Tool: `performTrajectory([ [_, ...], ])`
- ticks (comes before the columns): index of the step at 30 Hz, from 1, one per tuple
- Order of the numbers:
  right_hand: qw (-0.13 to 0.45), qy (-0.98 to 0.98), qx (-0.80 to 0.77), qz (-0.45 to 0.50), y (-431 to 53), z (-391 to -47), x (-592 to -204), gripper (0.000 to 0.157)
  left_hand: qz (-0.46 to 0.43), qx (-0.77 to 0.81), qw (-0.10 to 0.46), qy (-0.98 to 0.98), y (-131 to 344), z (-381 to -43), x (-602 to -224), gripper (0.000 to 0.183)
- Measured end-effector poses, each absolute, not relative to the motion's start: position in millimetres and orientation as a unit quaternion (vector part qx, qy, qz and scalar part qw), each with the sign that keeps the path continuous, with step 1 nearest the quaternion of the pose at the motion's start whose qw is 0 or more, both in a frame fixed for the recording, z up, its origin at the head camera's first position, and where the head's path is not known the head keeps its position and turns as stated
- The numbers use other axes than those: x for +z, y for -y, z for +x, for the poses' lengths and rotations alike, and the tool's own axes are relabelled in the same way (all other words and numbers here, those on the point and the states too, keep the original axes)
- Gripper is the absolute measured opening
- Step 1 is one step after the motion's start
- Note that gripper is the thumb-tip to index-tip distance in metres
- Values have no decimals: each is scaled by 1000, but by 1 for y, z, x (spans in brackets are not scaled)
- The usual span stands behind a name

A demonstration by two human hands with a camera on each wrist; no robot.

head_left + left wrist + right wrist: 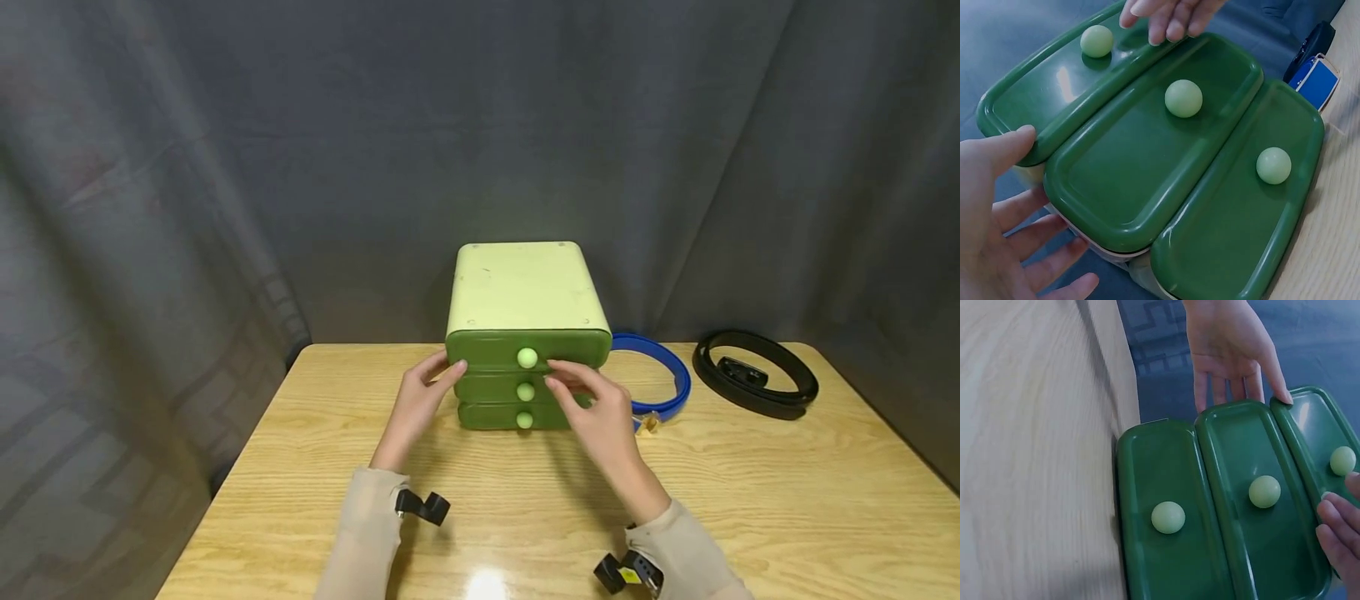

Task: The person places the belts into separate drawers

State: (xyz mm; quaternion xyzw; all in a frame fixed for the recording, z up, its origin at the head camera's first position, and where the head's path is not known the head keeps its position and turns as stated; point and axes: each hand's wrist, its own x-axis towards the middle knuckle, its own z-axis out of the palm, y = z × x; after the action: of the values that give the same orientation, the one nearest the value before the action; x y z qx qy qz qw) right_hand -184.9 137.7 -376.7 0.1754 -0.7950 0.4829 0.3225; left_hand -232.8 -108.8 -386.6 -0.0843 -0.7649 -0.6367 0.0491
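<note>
Standing upright, pale lime cabinet, three green drawers, round pale knobs.

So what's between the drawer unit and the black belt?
A looped blue strap, partly hidden behind the drawer unit, lies between it and the black belt; the head view shows this.

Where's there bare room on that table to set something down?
Two broad patches of table are free: right of the right hand, in front of the black belt, and left of the left hand, out to the table's left edge. The back right is crowded: the blue strap lies between the drawer cabinet and that belt.
</note>
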Motion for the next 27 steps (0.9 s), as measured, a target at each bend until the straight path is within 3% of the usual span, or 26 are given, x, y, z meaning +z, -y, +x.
performTrajectory([
  [12,299,810,483,145,-138,-178,-397,24,-69,-638,53,765,106,-229,-387,50],
  [19,278,813,493,133,-137,-178,-404,27,-63,-630,43,773,100,-208,-354,44],
  [27,262,815,498,137,-135,-180,-412,27,-64,-622,36,780,102,-207,-352,44],
])
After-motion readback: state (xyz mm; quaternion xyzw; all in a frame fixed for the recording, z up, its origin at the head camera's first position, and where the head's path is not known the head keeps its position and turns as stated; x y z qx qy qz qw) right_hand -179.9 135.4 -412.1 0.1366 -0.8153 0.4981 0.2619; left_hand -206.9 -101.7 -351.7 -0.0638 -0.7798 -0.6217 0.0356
